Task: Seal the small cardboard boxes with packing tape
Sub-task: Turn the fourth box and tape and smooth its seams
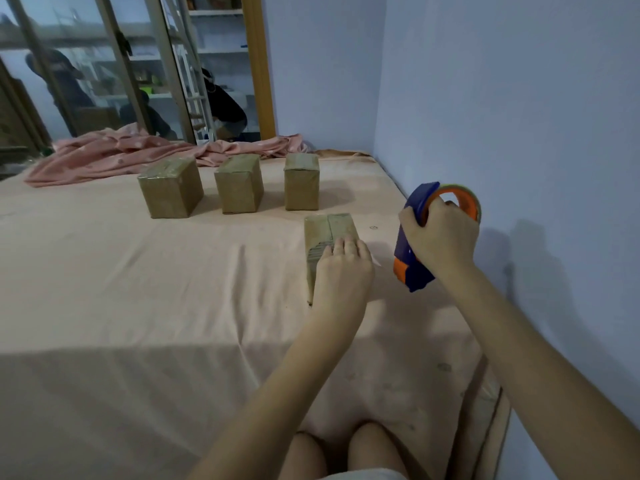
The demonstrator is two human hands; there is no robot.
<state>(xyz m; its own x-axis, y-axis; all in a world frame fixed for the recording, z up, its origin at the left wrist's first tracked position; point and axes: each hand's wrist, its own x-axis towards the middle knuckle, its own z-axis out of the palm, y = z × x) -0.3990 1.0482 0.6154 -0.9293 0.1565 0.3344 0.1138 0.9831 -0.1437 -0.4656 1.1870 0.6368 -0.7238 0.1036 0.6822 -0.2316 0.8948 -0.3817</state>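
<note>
The left hand (341,268) lies flat on top of the nearest cardboard box (327,233), fingers straight and pressing down on its taped near end. The right hand (438,237) is curled round a blue and orange tape dispenser (412,268), held in the air just to the right of that box, apart from it. The box sits on a bed covered by a peach sheet (156,289). Farther back stand three more boxes in a row: left (169,187), middle (239,183) and right (301,181). A crumpled pink blanket (114,154) lies behind them.
</note>
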